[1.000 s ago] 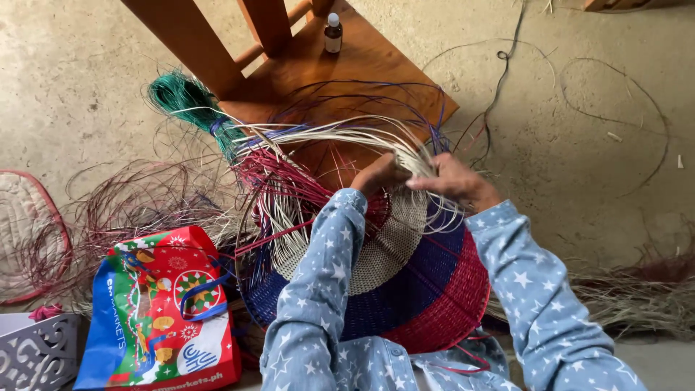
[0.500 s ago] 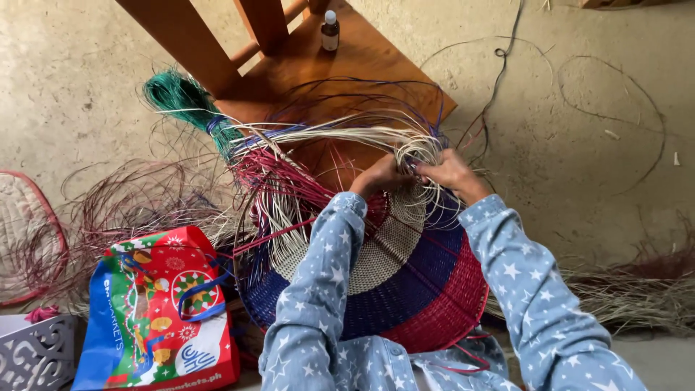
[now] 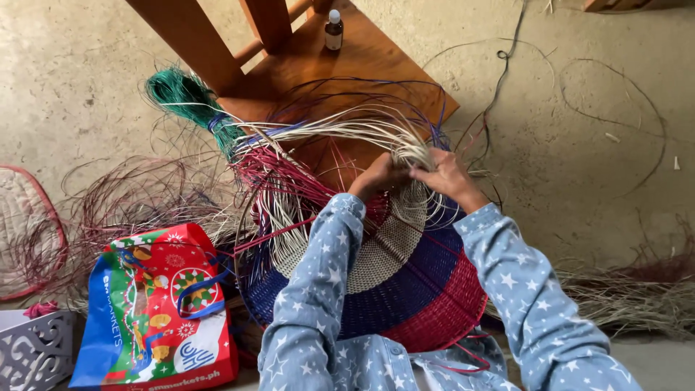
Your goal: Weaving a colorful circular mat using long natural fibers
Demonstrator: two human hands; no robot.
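Half-woven basket (image 3: 405, 275), banded cream, blue and red, propped in the lap against the wooden stool (image 3: 362, 65). Cream strands (image 3: 340, 134) gathered at the working edge, pinched between left hand (image 3: 376, 176) and right hand (image 3: 445, 174), both closed on the bundle. Best done, judging by the fan: strands kept flat and evenly tensioned, each one seated tight against the last row, loose red strands (image 3: 279, 181) held clear. Green bundle (image 3: 184, 98) and printed bag (image 3: 163, 308) off to the left; small bottle (image 3: 333, 30) on the stool. Fingertips buried in fibre; exact strand being worked impossible to pick out. Basket's near rim hidden behind starred sleeves (image 3: 318, 289).
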